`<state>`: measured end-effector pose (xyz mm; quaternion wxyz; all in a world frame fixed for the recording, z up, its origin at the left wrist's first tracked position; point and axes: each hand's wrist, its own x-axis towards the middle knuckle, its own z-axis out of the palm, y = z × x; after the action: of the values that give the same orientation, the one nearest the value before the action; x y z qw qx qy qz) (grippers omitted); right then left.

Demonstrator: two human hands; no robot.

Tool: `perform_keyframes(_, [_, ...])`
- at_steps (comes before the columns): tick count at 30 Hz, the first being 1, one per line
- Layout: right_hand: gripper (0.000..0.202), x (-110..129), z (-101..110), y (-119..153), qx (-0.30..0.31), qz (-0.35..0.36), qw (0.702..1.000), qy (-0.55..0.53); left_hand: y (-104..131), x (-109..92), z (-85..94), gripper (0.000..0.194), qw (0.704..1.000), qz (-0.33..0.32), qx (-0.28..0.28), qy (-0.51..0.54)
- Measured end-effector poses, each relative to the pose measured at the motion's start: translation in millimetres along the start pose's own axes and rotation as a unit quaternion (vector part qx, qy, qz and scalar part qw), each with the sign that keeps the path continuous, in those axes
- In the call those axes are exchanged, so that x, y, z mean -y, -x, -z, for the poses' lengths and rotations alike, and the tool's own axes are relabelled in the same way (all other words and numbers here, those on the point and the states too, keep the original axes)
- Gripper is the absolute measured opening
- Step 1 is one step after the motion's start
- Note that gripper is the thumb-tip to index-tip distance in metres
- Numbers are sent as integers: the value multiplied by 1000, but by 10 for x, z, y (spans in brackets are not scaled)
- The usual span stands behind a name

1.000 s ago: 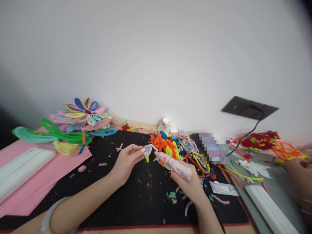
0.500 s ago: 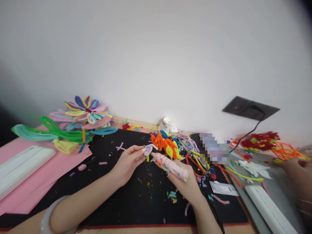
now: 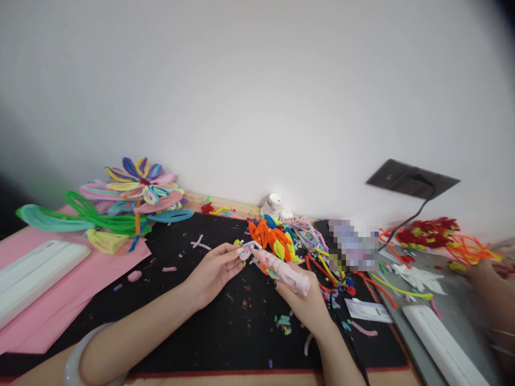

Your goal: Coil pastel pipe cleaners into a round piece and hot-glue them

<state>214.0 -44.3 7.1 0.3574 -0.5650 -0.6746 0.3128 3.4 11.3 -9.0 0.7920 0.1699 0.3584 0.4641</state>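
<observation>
Between the thumb and fingers of my left hand is a small looped pipe-cleaner piece in pale lilac with pastel colours inside. My right hand is wrapped round a pale pink hot glue gun; its nozzle points left and meets or nearly meets the looped piece. A dark cord runs down beside my right wrist. Just behind the nozzle lie orange pipe-cleaner loops with yellow and blue ones. My right palm hides part of the gun's handle.
Pipe-cleaner flowers stand at the left on pink paper, beside a white case. Scraps dot the black mat. A paper cup stands by the wall. Another person's hand works at the right near orange stems.
My left hand has shifted slightly right, bringing the looped piece closer to the glue gun's nozzle and tilting it. The other person's hand at the right has moved a little.
</observation>
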Motion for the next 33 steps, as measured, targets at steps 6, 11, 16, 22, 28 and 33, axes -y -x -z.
perform_keyframes(6, [4, 54, 1, -13, -15, 4, 1000, -4, 9, -12, -23, 15, 1000, 14, -7, 9])
perform_keyframes(11, [7, 40, 4, -4, -18, -5, 1000, -1, 23, -25, -42, 17, 1000, 19, -4, 15])
perform_keyframes(16, [11, 41, 3, -15, -24, 2, 1000, 1, 28, -27, -43, 15, 1000, 24, -6, 5])
perform_keyframes(22, [6, 37, 2, -13, -23, 4, 1000, 8, 26, -24, -28, 17, 1000, 19, -2, 16])
perform_keyframes(28, [11, 33, -1, -2, -7, 21, 1000, 10, 22, -35, -43, 19, 1000, 17, -11, 22])
perform_keyframes(33, [18, 90, -7, 1, 23, 31, 999, 10, -16, -19, -1, 16, 1000, 8, 4, 18])
